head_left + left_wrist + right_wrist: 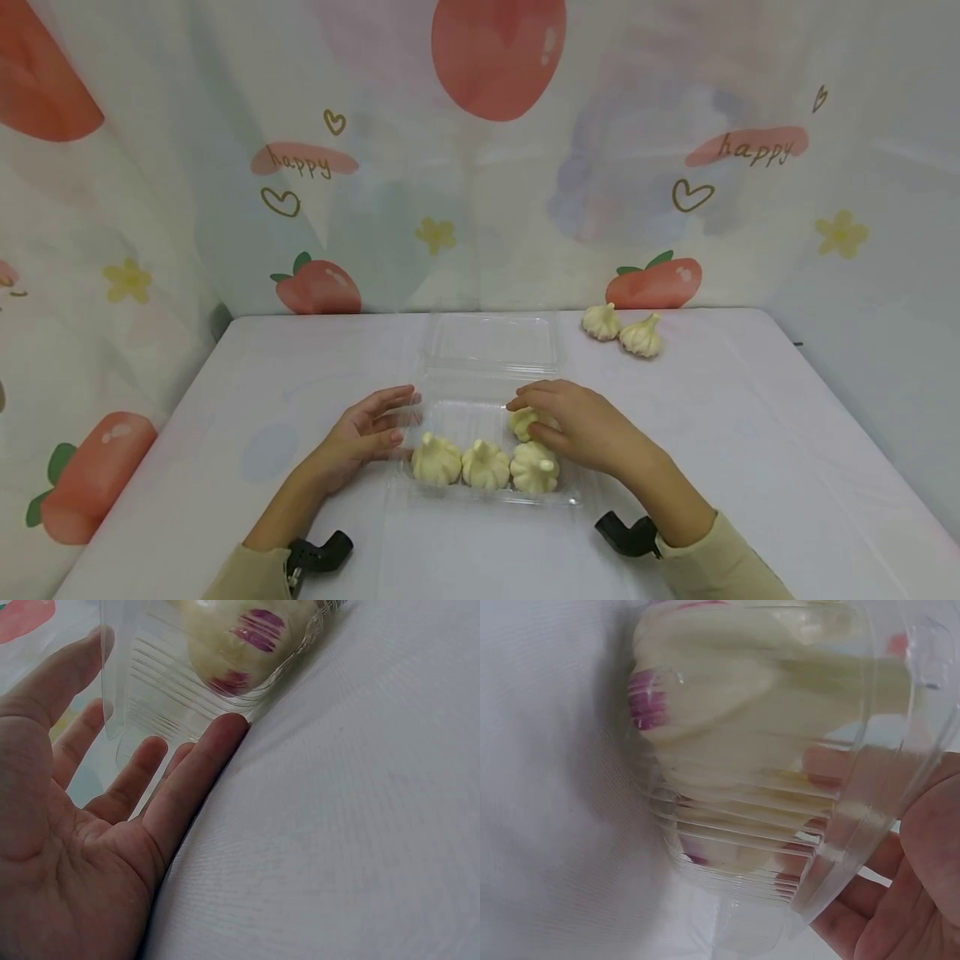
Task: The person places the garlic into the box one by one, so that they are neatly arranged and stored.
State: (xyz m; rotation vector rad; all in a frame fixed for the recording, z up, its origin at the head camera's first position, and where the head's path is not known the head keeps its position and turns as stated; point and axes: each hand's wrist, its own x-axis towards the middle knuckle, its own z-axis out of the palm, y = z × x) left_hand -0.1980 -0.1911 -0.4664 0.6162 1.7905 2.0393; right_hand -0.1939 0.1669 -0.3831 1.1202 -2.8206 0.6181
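Note:
A clear plastic box (pixel 491 498) with ridged walls lies on the table, its lid (pixel 491 340) folded back. Three pale garlic bulbs (pixel 486 464) line its near side. Behind the right one, a further garlic bulb (pixel 522 425) sits between the fingers and thumb of my right hand (pixel 581 423), which reach in over the box's right wall. My left hand (pixel 367 437) rests at the box's left wall, thumb and fingers extended. In the left wrist view, purple marks show on a bulb (pixel 244 645) through the plastic.
Two more garlic bulbs (pixel 621 331) lie at the table's back right, beyond the box. The white-covered table (pixel 315 358) meets a printed cloth backdrop (pixel 495 208) at its far edge. A black wrist mount (pixel 628 535) sits at my right sleeve, another (pixel 322 552) at my left.

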